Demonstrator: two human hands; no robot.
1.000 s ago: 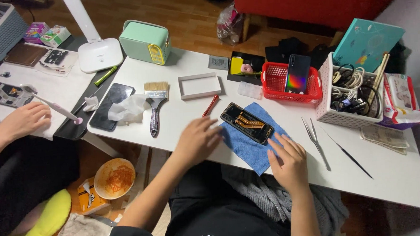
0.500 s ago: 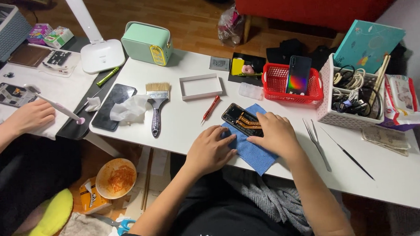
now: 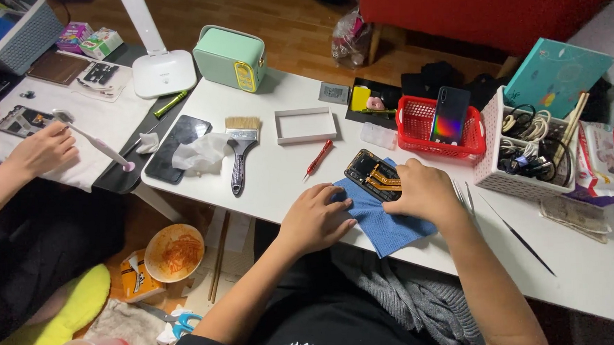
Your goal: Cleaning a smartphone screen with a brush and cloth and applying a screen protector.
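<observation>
The right hand (image 3: pixel 425 191) has its grip curled over the right end of the opened phone (image 3: pixel 370 173), fingers bent and closed on its edge; whether the thumb is under the body I cannot tell. The left hand (image 3: pixel 316 220) lies flat with fingers spread lightly, palm down on the blue cloth (image 3: pixel 385 228), holding nothing. The phone lies back-off, gold flex cables showing, on the cloth's far corner, near the front edge of the white surface (image 3: pixel 273 188) and about midway along it.

As a judgement, the step in hand is steadying the bare phone on the cloth, one hand pinning the cloth and the other the phone. Any next move on the exposed parts calls for a fine tool and a light touch. The red screwdriver (image 3: pixel 319 158) lies just left of the cloth, and the tweezers (image 3: pixel 462 195) and a thin black probe (image 3: pixel 517 236) lie to the right.

Further out stand a red basket (image 3: pixel 423 138) holding another phone (image 3: pixel 448 114), and a paintbrush (image 3: pixel 240 151) towards the left edge. At the adjoining table a co-worker's hand (image 3: pixel 40 149) holds a pink-tipped tool
</observation>
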